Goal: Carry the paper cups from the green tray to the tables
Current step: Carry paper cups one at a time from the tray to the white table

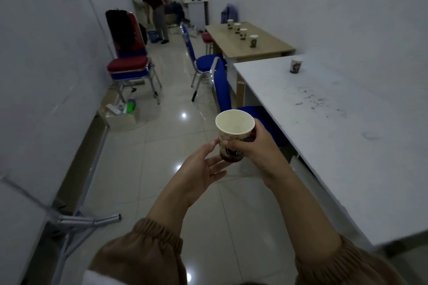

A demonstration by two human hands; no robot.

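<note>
Carrying step: the right hand (257,146) curls fingers and thumb round the wall of an upright, empty paper cup (234,132), held over the floor beside the white table (335,146). The left hand (203,166), fingers straight and loosely spread, hovers at the cup's base; whether it touches cannot be told. A light grip likely spares the thin wall, and the cup is best set upright on bare tabletop, apart from the lone cup (296,65).
</note>
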